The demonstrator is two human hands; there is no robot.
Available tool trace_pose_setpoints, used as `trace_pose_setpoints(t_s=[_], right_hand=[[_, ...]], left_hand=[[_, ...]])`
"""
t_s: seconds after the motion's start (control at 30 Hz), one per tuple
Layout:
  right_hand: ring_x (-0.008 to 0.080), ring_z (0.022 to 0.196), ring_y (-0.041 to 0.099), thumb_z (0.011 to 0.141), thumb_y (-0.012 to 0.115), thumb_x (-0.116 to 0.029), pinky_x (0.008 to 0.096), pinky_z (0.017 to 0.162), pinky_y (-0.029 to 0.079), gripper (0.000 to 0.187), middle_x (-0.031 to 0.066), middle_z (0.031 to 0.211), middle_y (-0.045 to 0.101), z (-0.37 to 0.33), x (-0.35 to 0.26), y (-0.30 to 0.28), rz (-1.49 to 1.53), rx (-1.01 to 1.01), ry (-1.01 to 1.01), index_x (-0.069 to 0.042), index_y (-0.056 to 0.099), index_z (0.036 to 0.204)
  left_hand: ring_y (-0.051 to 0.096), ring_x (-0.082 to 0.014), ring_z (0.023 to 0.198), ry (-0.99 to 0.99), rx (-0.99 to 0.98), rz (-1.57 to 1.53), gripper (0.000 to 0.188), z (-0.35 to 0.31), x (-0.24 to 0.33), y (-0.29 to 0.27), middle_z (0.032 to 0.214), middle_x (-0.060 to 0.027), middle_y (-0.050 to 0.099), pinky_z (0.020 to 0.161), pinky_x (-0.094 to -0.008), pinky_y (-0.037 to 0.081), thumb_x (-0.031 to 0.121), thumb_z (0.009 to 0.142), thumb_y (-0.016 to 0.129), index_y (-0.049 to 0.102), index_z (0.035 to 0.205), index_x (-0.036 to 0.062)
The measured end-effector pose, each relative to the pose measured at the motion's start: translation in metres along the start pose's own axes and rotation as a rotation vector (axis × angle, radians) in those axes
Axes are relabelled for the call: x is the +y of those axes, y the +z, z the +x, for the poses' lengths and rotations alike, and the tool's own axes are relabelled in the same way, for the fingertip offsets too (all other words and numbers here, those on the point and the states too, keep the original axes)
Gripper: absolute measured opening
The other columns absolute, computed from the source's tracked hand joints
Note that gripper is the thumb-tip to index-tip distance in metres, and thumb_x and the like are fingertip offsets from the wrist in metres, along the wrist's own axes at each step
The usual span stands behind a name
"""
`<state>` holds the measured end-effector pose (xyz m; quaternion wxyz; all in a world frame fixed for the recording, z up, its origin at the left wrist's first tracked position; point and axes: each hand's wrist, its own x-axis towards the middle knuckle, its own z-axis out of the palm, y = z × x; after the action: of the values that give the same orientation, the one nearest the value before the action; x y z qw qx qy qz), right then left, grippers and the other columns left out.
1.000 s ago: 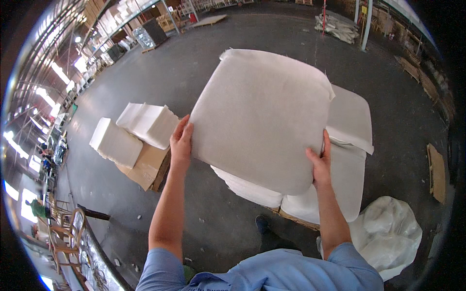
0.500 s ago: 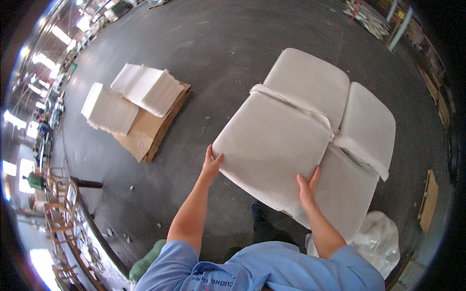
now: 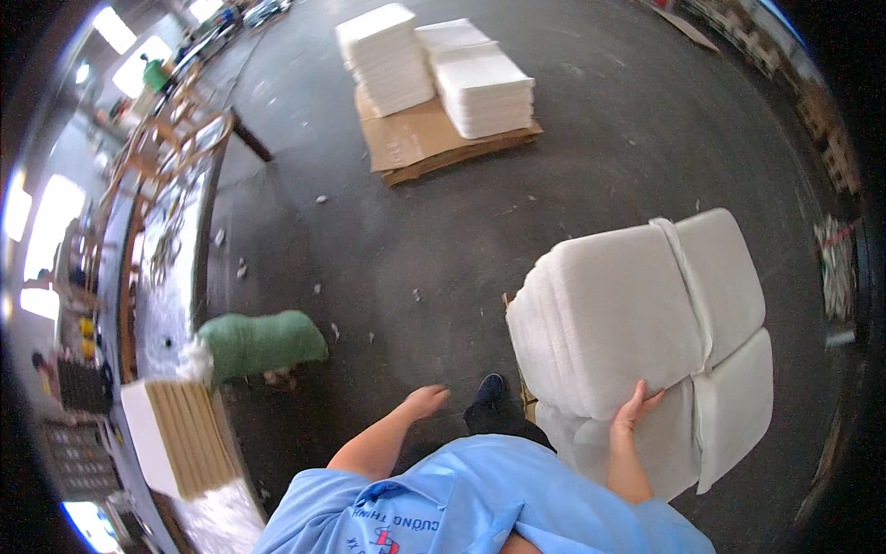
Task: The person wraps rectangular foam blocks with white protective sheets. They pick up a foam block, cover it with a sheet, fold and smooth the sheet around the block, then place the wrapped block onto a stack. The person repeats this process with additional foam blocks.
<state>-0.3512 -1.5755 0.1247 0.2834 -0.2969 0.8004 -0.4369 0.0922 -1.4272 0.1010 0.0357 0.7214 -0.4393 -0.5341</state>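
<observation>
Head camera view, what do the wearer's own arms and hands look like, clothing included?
The left hand and right hand are ungloved, with no watch or bracelet visible. The forearms are uncovered, leading up to short, light-blue fabric sleeves.

A head-worn fisheye looks down widely over left hand (image 3: 427, 403), right hand (image 3: 634, 407) and floor (image 3: 415, 231).

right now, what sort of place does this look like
Probably a furniture workshop or factory: stacked white pads resembling seat cushions, what look like wooden chair frames, and a long work table.
</observation>
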Motion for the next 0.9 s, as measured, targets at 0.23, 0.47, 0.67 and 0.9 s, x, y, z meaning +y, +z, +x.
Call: trace_pose_setpoints(t_s=[0.23, 0.47, 0.67, 0.9], right_hand=[[0.0376, 0.149, 0.031, 0.099, 0.053, -0.046, 0.0525, 0.120, 0.031, 0.082, 0.0262, 0.163, 0.026, -0.002, -0.017, -0.015, 0.051, -0.163, 0.068, 0.001, 0.023, 0.159], [0.0328, 0.128, 0.038, 0.100, 0.055, -0.045, 0.0487, 0.101, 0.035, 0.072, 0.0233, 0.145, 0.039, -0.131, -0.026, 0.034, -0.302, -0.488, -0.039, -0.002, 0.034, 0.154], [0.0282, 0.106, 0.046, 0.098, 0.060, -0.043, 0.0433, 0.083, 0.038, 0.066, 0.0200, 0.128, 0.049, -0.294, -0.016, 0.098, -0.654, -1.003, -0.162, -0.007, 0.042, 0.150], [0.0229, 0.081, 0.056, 0.096, 0.067, -0.040, 0.0370, 0.062, 0.042, 0.060, 0.0161, 0.108, 0.061, -0.507, -0.012, 0.207, -0.924, -1.529, -0.451, -0.012, 0.050, 0.146]], left_hand=[[0.068, -0.0210, 0.071, -0.876, 0.683, -0.916, 0.032, -0.240, -0.196, 0.048, 0.084, -0.0077, 0.071, 0.066, -0.0386, 0.054, 0.032, 0.094, 0.058, 0.075, 0.108, 0.0086], [0.067, -0.0249, 0.063, -0.739, 0.865, -1.010, 0.032, -0.391, -0.288, 0.167, 0.072, -0.0085, 0.068, 0.061, -0.0403, 0.053, 0.032, 0.092, 0.054, 0.072, 0.087, 0.0059], [0.053, -0.0225, 0.050, -0.965, 0.622, -1.509, 0.039, -0.444, -0.311, 0.313, 0.064, -0.0081, 0.058, 0.045, -0.0412, 0.039, 0.039, 0.098, 0.053, 0.064, 0.077, 0.0071], [0.057, -0.0203, 0.064, -1.015, 0.817, -2.195, 0.039, -0.484, -0.341, 0.382, 0.099, -0.0083, 0.068, 0.054, -0.0383, 0.043, 0.043, 0.099, 0.059, 0.065, 0.123, 0.0128]])
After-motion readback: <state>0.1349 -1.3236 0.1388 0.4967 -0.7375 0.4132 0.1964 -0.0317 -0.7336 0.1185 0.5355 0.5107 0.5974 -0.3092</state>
